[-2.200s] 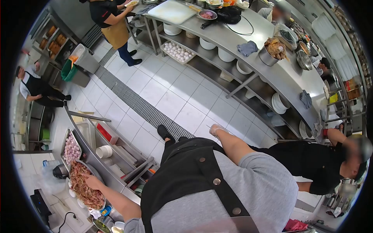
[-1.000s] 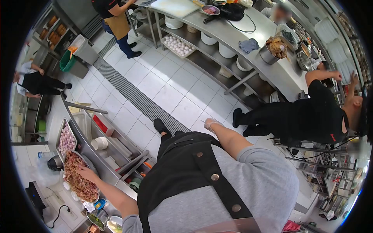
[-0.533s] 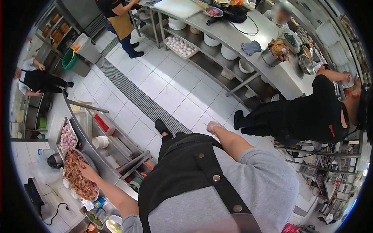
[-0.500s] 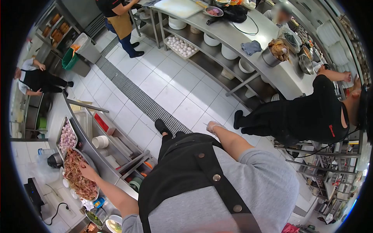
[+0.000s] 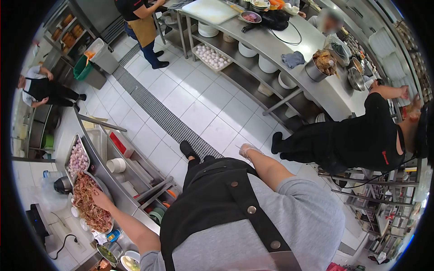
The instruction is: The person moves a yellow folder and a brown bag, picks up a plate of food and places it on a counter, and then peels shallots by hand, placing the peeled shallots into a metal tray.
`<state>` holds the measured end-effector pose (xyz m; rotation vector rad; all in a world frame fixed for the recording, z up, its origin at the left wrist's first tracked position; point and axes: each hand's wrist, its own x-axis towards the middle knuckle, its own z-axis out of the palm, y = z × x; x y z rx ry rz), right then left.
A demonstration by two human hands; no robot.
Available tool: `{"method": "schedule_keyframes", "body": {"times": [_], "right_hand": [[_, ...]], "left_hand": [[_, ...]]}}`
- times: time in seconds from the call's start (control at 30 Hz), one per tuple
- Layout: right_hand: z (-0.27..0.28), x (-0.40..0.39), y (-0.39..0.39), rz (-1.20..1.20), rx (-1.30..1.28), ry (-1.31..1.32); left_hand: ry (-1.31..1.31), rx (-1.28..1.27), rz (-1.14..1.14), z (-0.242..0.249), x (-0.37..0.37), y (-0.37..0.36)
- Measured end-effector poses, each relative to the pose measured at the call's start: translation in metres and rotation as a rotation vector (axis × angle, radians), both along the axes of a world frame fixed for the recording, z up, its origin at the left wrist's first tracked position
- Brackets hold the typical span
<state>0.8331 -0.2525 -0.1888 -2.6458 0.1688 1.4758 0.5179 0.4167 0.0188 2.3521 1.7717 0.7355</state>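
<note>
Hand on the left point(image 5: 100, 199) rests palm-down on a heap of shredded reddish strips point(image 5: 88, 204) in a bowl point(image 5: 103, 189) at the counter edge, fingers spread into the pile; can't tell whether it grips any. Against half a second ago it sits at almost the same spot on the heap, barely shifted. Right hand point(image 5: 247, 149) hangs by the hip over the floor tiles, looks gloved, fingers loosely curled, holding nothing I can see, unchanged. Just beyond the bowl a tray of pale round pieces point(image 5: 77, 157), same place. White cup point(image 5: 116, 165) on the shelf under the counter. Across the aisle a co-worker in black point(image 5: 357, 140) leans toward the racks, arms raised, a bit further right than before. Steel counter point(image 5: 289, 40) with egg tray point(image 5: 211, 57) underneath; another person in a tan apron point(image 5: 140, 22) at the far end, one more crouched at left point(image 5: 43, 90).
</note>
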Motion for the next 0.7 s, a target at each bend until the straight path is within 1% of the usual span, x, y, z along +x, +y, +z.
{"method": "schedule_keyframes", "body": {"times": [0.07,0.1,0.17,0.27,0.33,0.37,0.43,0.57,0.7], "right_hand": [[0.023,0.000,0.004,0.021,-0.017,0.082],[0.020,0.000,0.003,0.021,-0.017,0.083],[0.010,-0.003,0.000,0.003,0.015,0.052],[0.037,-0.006,0.004,0.017,0.008,0.001],[0.028,-0.005,0.003,0.044,0.003,0.019],[0.024,-0.004,0.003,0.069,0.001,0.037],[0.024,-0.004,0.005,0.064,0.008,0.031],[0.032,-0.003,0.009,0.041,0.004,0.027],[-0.002,0.001,0.006,0.059,-0.006,0.021]], "left_hand": [[-0.018,0.025,0.007,-0.002,0.000,0.001],[0.024,0.046,0.015,-0.001,0.000,0.001],[0.070,0.065,0.024,-0.002,-0.002,0.000],[0.061,0.057,0.016,0.006,0.003,-0.013],[0.096,0.069,0.019,0.011,0.004,-0.018],[0.097,0.066,0.023,0.003,-0.002,-0.010],[0.104,0.154,-0.038,-0.011,-0.012,0.006],[0.110,0.127,-0.030,-0.009,-0.012,0.003],[0.126,0.082,0.022,-0.004,-0.009,-0.002]]}}
